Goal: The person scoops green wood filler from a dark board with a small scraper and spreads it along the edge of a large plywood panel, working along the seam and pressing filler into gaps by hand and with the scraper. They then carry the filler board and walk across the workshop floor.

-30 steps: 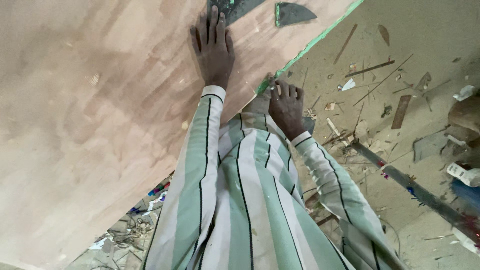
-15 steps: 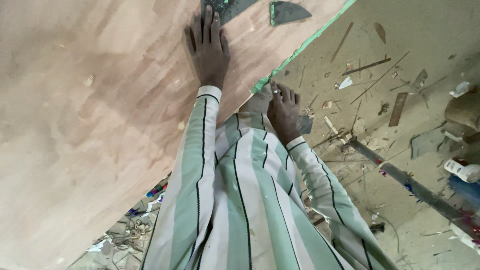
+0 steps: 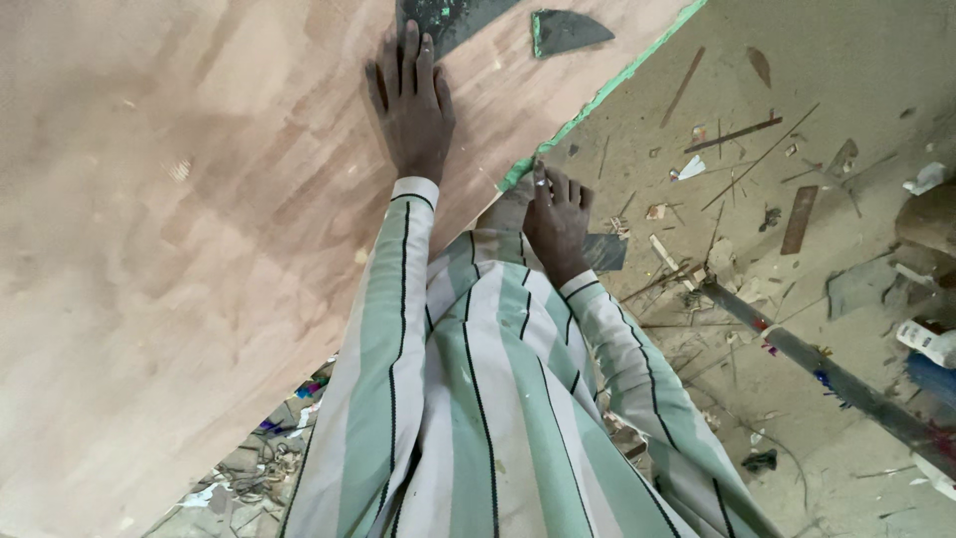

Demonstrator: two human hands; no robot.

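Change: Since the earlier pictures, almost nothing has moved; the left hand (image 3: 411, 105) has stayed flat on the board and the right hand (image 3: 556, 221) has stayed at its edge, with only a slight shift of the view.
Viewpoint: seen from the person's head, looking down past a green-and-white striped shirt (image 3: 488, 399) with thin black lines.
Board: a large sheet of pale brown plywood (image 3: 179, 229) fills the left and upper part of the view, tilted so that its long edge runs diagonally from top right down to the person's body.
Board edge: a thin strip of green (image 3: 597, 98) runs along that diagonal edge.
Left hand: palm down on the board's face near the top of the view, fingers straight, close together and pointing away from the person; it holds nothing.
Right hand: lower and to the right, at the board's edge where the green strip ends, fingers bent and slightly spread, fingertips touching the edge; whether it grips the edge from below cannot be told.
Dark patches: two dark grey-green shapes (image 3: 563, 30) lie on the board just beyond the left hand's fingertips.
Floor: dusty concrete (image 3: 856, 60) to the right, littered with wood slivers and scraps.
Pipe: a dark metal bar (image 3: 827, 374) lies slantwise on the floor, well apart from both hands.
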